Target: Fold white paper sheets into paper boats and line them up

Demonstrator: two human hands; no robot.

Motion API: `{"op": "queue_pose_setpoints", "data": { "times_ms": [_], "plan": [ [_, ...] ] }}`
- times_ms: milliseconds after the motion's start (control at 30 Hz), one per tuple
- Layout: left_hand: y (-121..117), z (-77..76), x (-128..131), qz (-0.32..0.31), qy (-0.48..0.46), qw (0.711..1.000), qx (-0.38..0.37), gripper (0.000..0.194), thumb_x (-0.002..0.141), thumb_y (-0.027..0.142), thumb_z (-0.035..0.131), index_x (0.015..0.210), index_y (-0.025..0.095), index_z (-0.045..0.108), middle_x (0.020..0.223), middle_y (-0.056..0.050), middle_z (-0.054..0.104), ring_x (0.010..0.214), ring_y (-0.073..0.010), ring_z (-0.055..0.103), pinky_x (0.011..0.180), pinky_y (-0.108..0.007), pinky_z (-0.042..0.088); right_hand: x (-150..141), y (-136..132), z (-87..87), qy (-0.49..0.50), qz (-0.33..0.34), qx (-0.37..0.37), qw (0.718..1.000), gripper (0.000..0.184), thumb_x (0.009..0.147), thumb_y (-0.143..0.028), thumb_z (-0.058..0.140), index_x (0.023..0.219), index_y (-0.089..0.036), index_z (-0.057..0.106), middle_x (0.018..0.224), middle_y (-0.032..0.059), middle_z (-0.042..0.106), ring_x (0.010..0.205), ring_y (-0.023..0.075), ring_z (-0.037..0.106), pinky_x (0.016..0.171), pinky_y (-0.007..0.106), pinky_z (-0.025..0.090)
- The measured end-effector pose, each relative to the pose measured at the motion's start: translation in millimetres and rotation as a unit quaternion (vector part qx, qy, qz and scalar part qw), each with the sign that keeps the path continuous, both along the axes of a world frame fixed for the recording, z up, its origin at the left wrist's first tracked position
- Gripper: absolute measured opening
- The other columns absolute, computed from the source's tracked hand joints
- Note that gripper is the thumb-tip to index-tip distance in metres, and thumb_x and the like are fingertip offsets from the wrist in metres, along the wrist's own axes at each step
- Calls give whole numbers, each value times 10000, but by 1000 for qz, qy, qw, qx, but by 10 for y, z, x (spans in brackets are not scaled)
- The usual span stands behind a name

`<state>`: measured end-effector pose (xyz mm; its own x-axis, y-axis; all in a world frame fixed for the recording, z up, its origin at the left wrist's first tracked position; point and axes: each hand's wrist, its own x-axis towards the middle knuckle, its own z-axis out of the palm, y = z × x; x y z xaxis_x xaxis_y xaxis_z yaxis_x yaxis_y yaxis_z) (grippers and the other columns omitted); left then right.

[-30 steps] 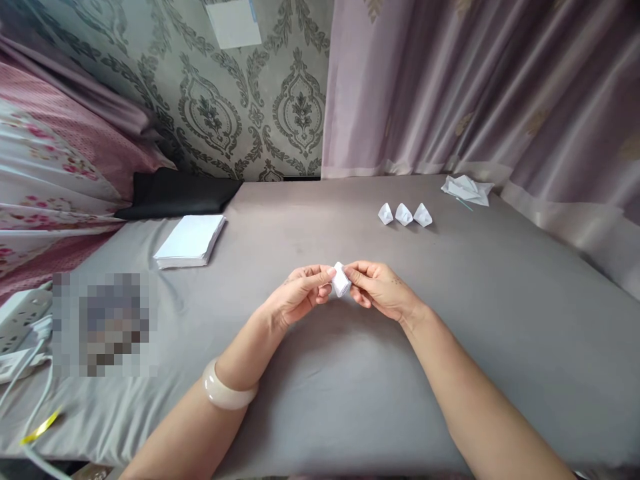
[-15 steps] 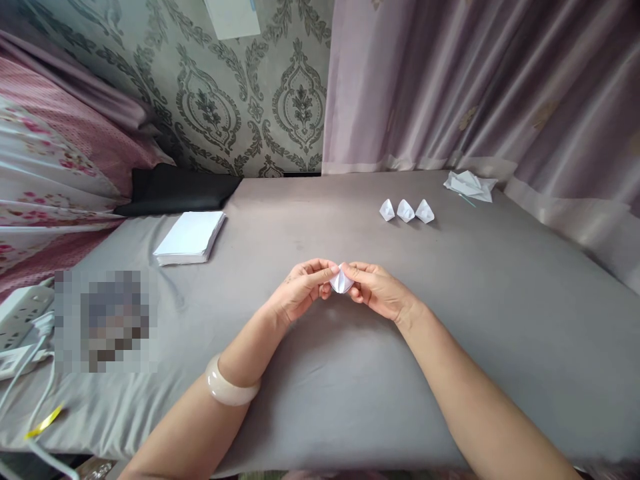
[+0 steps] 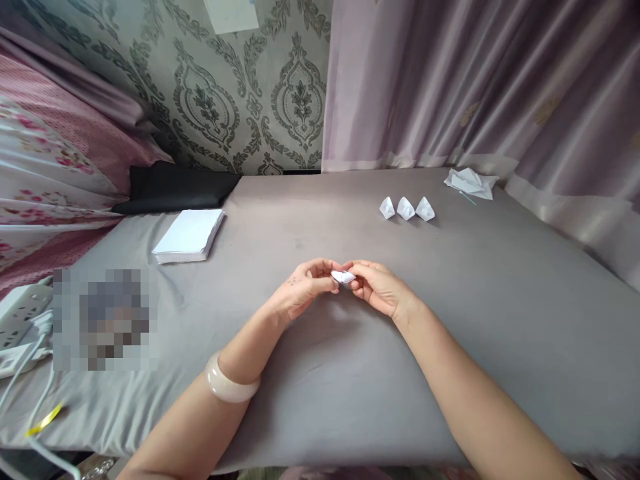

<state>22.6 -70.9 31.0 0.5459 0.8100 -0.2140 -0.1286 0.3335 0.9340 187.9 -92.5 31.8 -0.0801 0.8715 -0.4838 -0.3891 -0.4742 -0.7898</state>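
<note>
Both hands, left [image 3: 305, 290] and right [image 3: 380, 288], pinch a small folded paper piece [image 3: 343, 276] above the grey sheet [image 3: 320, 400].

The folded paper piece [image 3: 343, 276] is mostly covered by the fingers of the left hand [image 3: 305, 290] and the right hand [image 3: 380, 288]. Far left of the left hand, a pixelated patch [image 3: 103, 319] hides something.

No readable text, label or number shows anywhere
</note>
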Motion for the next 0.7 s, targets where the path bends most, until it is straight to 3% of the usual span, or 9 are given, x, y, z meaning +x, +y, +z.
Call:
{"op": "queue_pose_setpoints", "data": {
  "times_ms": [133,267,433,567,700],
  "plan": [
    [-25,-66,19,-2,51,993,102,323,726,275,749,1016,158,671,825,-25,644,712,-102,557,681,-222,425,27,20,17,55,-8,-49,997,136,739,-22,549,759,-96,662,660,24,616,493,28,508,440,92,458],
    [-17,-94,4,15,131,974,184,340,749,399,727,992,162,713,855,-54,668,733,-138,561,667,-237,423,19,3,42,44,-20,-44,998,132,744,-12,567,749,-93,670,670,45,630,528,51,553,495,117,515],
    [17,-86,-40,10,246,937,248,316,765,432,697,957,188,752,767,-29,643,647,-124,503,578,-222,376,7,-25,-14,-85,7,-6,996,55,769,-90,648,745,-111,694,661,57,650,551,82,582,499,159,531],
    [22,-111,-46,-10,235,943,236,348,787,446,670,1008,187,741,724,-19,627,619,-126,503,567,-226,378,10,-28,-102,-160,16,41,986,90,808,-212,669,762,-140,697,579,10,607,485,60,522,435,147,452],
    [17,-131,-27,43,256,931,258,307,780,444,677,965,210,750,912,-53,611,692,-136,529,638,-243,419,8,-25,-144,-234,38,61,970,124,820,-269,634,810,-159,691,569,1,599,475,85,511,450,196,425]
  ]
}}
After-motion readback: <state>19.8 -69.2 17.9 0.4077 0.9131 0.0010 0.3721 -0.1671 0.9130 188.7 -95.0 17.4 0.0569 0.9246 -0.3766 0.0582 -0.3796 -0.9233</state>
